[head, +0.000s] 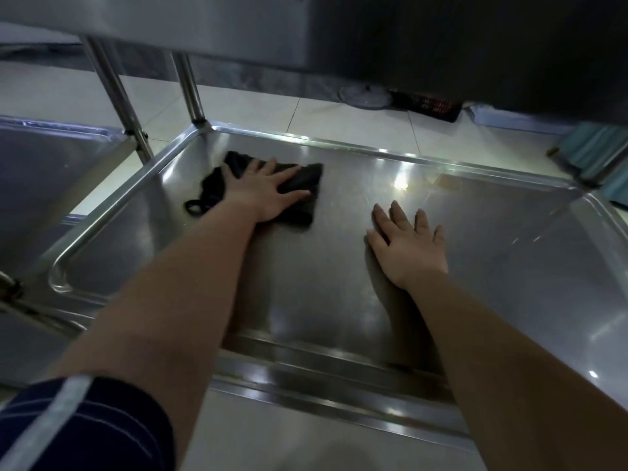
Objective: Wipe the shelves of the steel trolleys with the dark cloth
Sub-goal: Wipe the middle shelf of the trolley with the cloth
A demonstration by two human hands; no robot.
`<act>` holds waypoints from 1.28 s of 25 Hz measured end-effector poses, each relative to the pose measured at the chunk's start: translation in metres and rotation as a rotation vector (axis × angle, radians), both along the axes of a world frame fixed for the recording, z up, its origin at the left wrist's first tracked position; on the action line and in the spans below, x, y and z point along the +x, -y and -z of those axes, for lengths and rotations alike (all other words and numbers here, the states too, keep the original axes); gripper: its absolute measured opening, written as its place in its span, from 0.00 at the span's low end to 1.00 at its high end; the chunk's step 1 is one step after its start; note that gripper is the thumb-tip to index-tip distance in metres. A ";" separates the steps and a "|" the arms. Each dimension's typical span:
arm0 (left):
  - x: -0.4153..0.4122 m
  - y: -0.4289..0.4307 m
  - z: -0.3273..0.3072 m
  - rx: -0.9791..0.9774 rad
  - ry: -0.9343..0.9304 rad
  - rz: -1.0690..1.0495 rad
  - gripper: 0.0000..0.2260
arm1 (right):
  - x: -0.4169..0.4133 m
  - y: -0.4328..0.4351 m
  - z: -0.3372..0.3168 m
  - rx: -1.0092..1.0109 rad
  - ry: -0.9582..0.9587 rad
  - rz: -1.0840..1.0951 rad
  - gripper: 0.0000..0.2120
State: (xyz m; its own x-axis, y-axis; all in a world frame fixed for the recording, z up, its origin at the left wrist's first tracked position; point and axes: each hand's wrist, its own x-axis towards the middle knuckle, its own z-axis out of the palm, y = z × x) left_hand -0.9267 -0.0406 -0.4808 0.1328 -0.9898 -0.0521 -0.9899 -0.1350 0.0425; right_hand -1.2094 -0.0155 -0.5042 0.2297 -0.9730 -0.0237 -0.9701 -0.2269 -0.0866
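Step in hand: wiping the low shelf (475, 253). Judged early, with much steel not yet covered.

Found: left hand (268, 192) spread wide, fingers straight, pressing the cloth (307, 180) flat near the shelf's far left corner. Right hand (407, 248) likewise spread, palm down on bare steel near mid-shelf, holding nothing, well apart from the cloth.

Recommended: keep palm flat and pressure even. Sweep in overlapping passes along the length. Work into the rounded corners and against the raised rim, where residue likely gathers. Gather in the loose tail trailing left of the wrist. Lift the bracing palm before passing there, to avoid prints.

Materials: polished steel, glossy, faintly streaked, tray-shaped with rolled edge. Brownish patch (445, 183) near the far rim. Soft, dark, crumpled fabric. Round tubular posts (190, 86). Second trolley (51, 171) just left.
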 end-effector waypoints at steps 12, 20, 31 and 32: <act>-0.015 -0.058 0.009 -0.029 -0.020 0.085 0.38 | 0.000 0.001 -0.003 0.019 -0.016 -0.006 0.27; -0.016 -0.104 0.003 0.033 -0.005 -0.181 0.36 | 0.006 -0.004 -0.005 0.037 -0.014 0.017 0.27; 0.020 -0.183 0.007 -0.004 -0.005 -0.142 0.38 | -0.001 -0.008 -0.018 0.083 0.075 -0.037 0.27; 0.025 -0.183 0.008 0.013 0.013 -0.171 0.38 | -0.004 -0.010 -0.020 0.078 0.103 -0.040 0.26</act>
State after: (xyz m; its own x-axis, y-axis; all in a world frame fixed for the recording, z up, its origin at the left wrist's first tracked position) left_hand -0.9019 0.1422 -0.4885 0.2999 -0.9520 -0.0617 -0.9529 -0.3019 0.0273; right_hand -1.2132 -0.0057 -0.4841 0.2733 -0.9591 -0.0737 -0.9454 -0.2537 -0.2046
